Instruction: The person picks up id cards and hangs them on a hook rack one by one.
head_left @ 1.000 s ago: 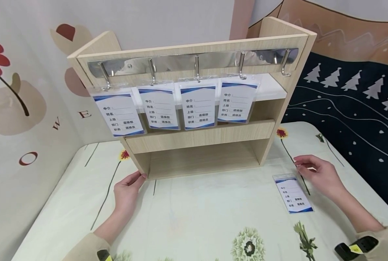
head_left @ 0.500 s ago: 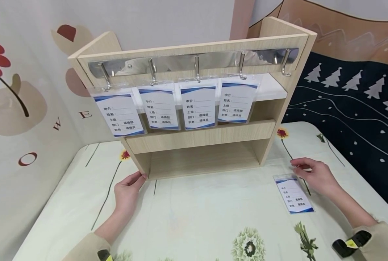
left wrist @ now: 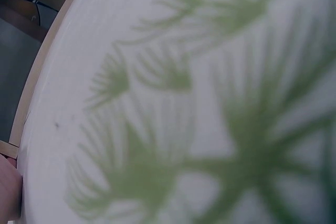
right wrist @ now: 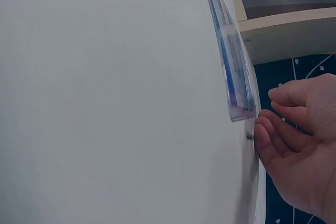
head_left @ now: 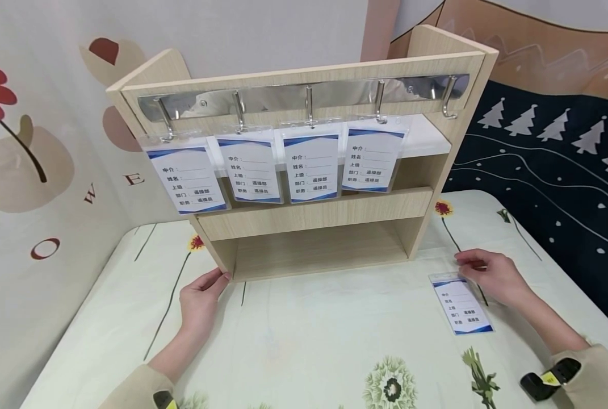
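Observation:
A wooden shelf unit (head_left: 316, 215) stands on the cloth-covered table. Thumb and fingers of my left hand (head_left: 200, 298) pinch the bottom front corner of its left side panel; only a sliver of this hand (left wrist: 9, 195) shows in the left wrist view. One name badge (head_left: 463, 307) in a clear plastic sleeve lies flat on the right of the table. At its top edge is my right hand (head_left: 495, 276), fingers loosely bent, holding nothing. The right wrist view has thumb and fingers of that hand (right wrist: 304, 145) apart, close beside the end of the badge sleeve (right wrist: 239, 85).
A metal hook rail (head_left: 275, 102) runs across the shelf's top front. Several badges, such as the leftmost badge (head_left: 188, 179), hang from its hooks, and the rightmost hook (head_left: 448, 97) is bare. Patterned cloth (head_left: 549, 170) hangs behind the table on the right.
My right hand has moved a little left and down to the top edge of the lying badge. The left hand stays at the shelf's corner.

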Action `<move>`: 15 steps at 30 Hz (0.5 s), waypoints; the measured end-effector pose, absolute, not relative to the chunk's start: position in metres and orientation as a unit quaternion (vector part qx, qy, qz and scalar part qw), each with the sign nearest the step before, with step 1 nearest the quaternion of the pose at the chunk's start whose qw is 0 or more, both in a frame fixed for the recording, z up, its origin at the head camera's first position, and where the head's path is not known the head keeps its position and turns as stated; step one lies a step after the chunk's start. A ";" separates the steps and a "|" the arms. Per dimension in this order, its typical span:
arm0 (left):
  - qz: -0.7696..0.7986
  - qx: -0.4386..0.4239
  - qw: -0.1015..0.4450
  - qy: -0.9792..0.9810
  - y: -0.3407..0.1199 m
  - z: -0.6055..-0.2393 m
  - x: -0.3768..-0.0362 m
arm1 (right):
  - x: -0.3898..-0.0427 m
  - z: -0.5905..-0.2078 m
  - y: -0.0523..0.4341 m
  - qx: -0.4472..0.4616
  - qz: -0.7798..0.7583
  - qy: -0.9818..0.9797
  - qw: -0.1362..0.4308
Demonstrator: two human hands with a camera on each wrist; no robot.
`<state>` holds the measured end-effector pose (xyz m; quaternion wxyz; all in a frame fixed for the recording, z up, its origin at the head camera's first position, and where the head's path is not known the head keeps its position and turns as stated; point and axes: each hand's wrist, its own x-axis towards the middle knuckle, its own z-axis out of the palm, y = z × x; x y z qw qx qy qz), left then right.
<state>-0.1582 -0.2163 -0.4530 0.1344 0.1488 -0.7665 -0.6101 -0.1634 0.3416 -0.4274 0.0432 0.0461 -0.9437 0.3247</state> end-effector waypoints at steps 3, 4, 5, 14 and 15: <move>-0.611 0.149 0.135 -0.765 -0.216 -0.453 -0.158 | -0.164 -0.428 0.343 0.049 0.326 -0.944 0.034; -0.612 0.149 0.136 -0.765 -0.216 -0.453 -0.159 | -0.165 -0.429 0.343 0.050 0.325 -0.944 0.033; -0.612 0.149 0.136 -0.765 -0.216 -0.453 -0.159 | -0.165 -0.429 0.343 0.053 0.327 -0.943 0.028; -0.603 0.149 0.133 -0.772 -0.216 -0.452 -0.158 | -0.167 -0.428 0.340 0.062 0.335 -0.940 0.013; -0.602 0.149 0.132 -0.773 -0.216 -0.452 -0.158 | -0.167 -0.428 0.340 0.063 0.336 -0.940 0.010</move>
